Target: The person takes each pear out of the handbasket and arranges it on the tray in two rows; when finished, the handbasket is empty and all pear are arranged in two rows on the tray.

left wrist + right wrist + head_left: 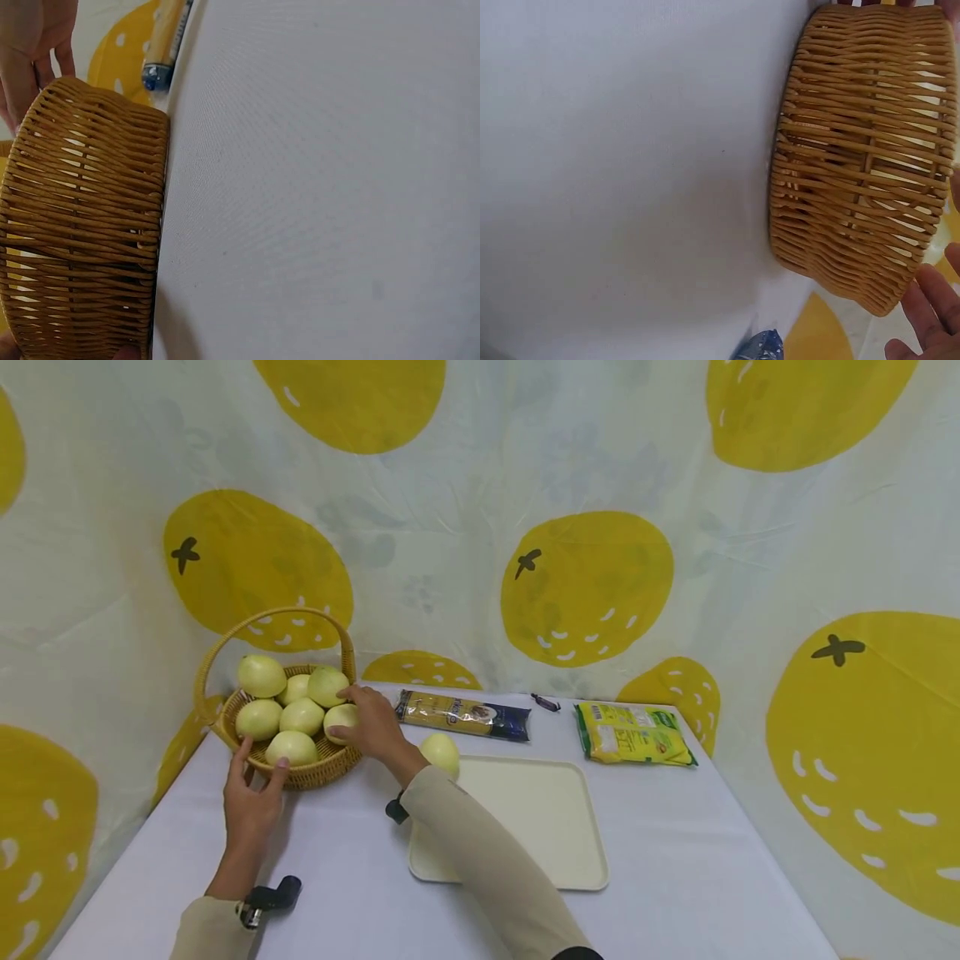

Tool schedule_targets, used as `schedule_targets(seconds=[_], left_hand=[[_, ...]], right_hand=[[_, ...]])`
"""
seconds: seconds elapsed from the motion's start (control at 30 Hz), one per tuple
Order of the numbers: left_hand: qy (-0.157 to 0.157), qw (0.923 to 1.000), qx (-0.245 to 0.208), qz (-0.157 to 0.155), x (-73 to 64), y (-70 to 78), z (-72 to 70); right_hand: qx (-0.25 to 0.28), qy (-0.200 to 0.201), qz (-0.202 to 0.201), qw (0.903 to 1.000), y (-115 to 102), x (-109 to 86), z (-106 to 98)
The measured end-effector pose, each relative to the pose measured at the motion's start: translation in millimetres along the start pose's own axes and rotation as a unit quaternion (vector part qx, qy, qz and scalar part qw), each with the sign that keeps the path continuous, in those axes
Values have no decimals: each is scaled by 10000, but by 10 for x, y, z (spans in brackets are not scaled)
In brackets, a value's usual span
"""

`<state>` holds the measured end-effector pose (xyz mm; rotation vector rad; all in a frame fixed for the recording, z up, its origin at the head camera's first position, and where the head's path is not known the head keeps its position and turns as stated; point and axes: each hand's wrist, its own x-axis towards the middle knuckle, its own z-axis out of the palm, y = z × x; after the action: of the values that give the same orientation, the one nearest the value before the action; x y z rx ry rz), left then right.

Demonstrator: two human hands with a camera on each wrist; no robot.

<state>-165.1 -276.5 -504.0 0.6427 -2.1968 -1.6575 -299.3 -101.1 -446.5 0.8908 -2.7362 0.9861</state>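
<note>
A round wicker basket (330, 772) with a tall arched handle holds several pale green round fruits (302, 717). My right hand (375, 724) reaches over its right rim, thumb and fingers around a pale green fruit (340, 718) there. Against the front left side of the basket rests my left hand (252, 797), its index finger and thumb spread apart and pointing up at the rim. The left wrist view shows the woven wall (86, 217) close up, with fingertips at its bottom edge. In the right wrist view the right hand (934, 311) is partly visible beyond the rim.
A cream tray (532, 818) lies right of the basket, partly covered by my right sleeve. One more fruit (440, 753) sits at its back left corner. Behind are a gold and blue packet (463, 715), a small dark item (546, 702) and a yellow-green packet (634, 734).
</note>
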Motion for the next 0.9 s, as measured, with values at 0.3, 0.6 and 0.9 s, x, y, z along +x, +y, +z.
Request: schedule_targets(seconds=[0.3,0.6,0.9], left_hand=[[28,10000,-42,69,14,-8,10],[41,9998,-94,155,-6,-1,20],[64,10000,-42,51,-4,-10,20]], right_hand=[[-515,-222,219,9982,18,97,84],[-1105,-437,245,9926,3,116,128],[-1338,-813,261,9873,-53,142,108]])
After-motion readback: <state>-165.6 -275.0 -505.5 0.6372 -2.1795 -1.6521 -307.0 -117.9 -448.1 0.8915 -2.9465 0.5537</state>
